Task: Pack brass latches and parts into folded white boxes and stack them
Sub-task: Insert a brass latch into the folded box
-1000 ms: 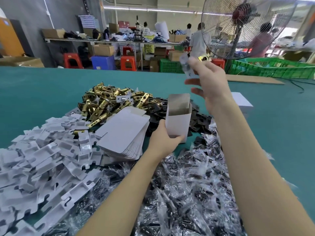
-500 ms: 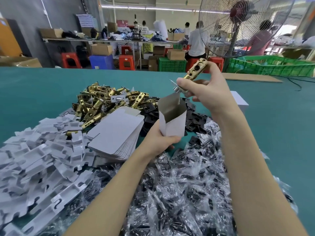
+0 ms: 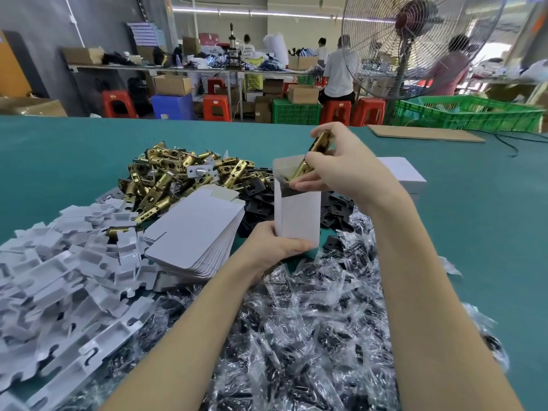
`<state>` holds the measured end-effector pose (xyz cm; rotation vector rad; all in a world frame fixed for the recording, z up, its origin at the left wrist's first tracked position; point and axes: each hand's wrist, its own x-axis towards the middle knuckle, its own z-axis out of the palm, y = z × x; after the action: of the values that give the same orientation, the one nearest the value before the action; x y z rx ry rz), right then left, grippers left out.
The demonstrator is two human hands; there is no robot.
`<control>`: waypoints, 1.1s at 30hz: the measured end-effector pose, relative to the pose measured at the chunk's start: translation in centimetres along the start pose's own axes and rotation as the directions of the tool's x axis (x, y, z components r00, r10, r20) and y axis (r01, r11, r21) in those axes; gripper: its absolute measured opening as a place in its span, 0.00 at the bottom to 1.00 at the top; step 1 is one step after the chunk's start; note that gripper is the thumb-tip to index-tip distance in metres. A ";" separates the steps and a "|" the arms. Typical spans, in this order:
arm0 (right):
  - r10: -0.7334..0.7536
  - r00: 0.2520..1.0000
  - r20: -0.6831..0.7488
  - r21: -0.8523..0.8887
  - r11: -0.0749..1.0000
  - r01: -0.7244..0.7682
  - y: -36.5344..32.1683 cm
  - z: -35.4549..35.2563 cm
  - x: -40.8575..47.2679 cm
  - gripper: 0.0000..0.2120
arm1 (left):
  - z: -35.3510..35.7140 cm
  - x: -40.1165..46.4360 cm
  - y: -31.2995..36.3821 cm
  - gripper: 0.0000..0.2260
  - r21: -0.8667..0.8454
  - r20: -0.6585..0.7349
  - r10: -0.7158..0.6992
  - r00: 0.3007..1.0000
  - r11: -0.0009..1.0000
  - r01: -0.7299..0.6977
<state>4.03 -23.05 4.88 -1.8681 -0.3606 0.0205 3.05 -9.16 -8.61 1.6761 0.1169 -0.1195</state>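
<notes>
**Brass latch at the mouth of an open white box**

The left hand (image 3: 274,247) grips the lower part of an upright white box (image 3: 298,215) at frame centre, fingers curled round its base. The box top is open, with its flap standing behind the opening. The right hand (image 3: 347,167) pinches a brass latch (image 3: 311,161) held at a slant; the latch's lower end is inside the box mouth and its upper end projects above the fingers.

The box is held above the green table (image 3: 474,232), clear of the piles around it. Bare table surface lies to the right of the right forearm and along the far edge, across the upper middle of the frame.

Surrounding items:
- A heap of brass latches (image 3: 166,176) lies upper left of the box.
- A stack of flat box blanks (image 3: 195,232) sits just left of the left hand, leaning on the heap.
- Black plates (image 3: 258,188) lie behind and beneath the box.
- White plastic inserts (image 3: 59,277) fill the lower left.
- Clear bags of dark parts (image 3: 296,336) cover the lower centre, under both forearms.
- A closed white box (image 3: 403,173) rests on the table just behind the right wrist.
- A sheet of cardboard (image 3: 424,133) lies at the far right edge of the table.
- A standing fan (image 3: 415,40) rises beyond it at upper right.
</notes>
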 end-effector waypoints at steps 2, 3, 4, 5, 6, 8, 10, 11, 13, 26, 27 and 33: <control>-0.050 0.999 0.003 -0.176 0.983 0.050 0.1 0.0 -0.2 0.14 | 0.0 0.0 0.0 0.24 -0.012 0.005 0.005 1.000 1.000 -0.005; -0.085 0.996 -0.004 -0.257 0.963 0.081 0.1 0.0 -0.4 0.13 | 0.1 -0.1 0.0 0.22 -0.017 0.004 0.016 1.000 1.000 -0.015; -0.114 0.993 -0.011 -0.312 0.944 0.105 0.1 0.0 -0.4 0.11 | 0.1 -0.1 0.0 0.21 -0.021 -0.001 0.029 1.000 0.999 -0.029; -0.133 0.991 -0.012 -0.347 0.930 0.121 0.0 -0.1 -0.5 0.08 | 0.2 -0.2 0.1 0.20 -0.025 -0.010 0.041 0.999 0.999 -0.041; -0.145 0.989 -0.009 -0.376 0.918 0.131 0.0 -0.2 -0.5 0.07 | 0.2 -0.2 0.1 0.19 -0.027 -0.018 0.048 0.999 0.998 -0.048; -0.158 0.987 0.018 -0.446 0.882 0.149 -0.2 -0.6 -0.5 0.04 | 0.1 -0.3 0.1 0.20 -0.015 -0.014 0.054 0.998 0.998 -0.054; -0.168 0.982 0.085 -0.512 0.838 0.188 -0.3 -1.1 -0.7 0.04 | 0.0 -0.4 0.2 0.19 0.008 0.016 0.061 0.998 0.998 -0.061; -0.162 0.979 0.126 -0.530 0.823 0.205 -0.4 -1.4 -0.8 0.04 | 0.0 -0.5 0.2 0.18 0.018 0.031 0.065 0.997 0.998 -0.065; -0.129 0.972 0.199 -0.553 0.804 0.220 -0.5 -1.7 -1.0 0.05 | 0.0 -0.5 0.2 0.17 0.042 0.050 0.072 0.996 0.996 -0.074; 0.035 0.968 0.248 -0.665 0.733 0.144 0.8 -0.5 0.1 0.06 | 0.1 -0.1 -0.3 0.19 -0.006 -0.002 0.118 0.993 0.993 -0.118; 0.033 0.967 0.252 -0.664 0.733 0.148 0.8 -0.5 0.1 0.06 | 0.1 -0.1 -0.3 0.20 -0.008 -0.010 0.119 0.993 0.993 -0.119; 0.094 0.945 0.314 -0.675 0.722 0.152 0.8 0.0 0.1 0.07 | 0.2 -0.1 -0.1 0.23 -0.010 -0.027 0.123 0.992 0.992 -0.124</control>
<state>4.27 -23.30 4.17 -2.6241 -0.7045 0.2050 2.92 -9.37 -8.74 1.6686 0.0329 -0.0038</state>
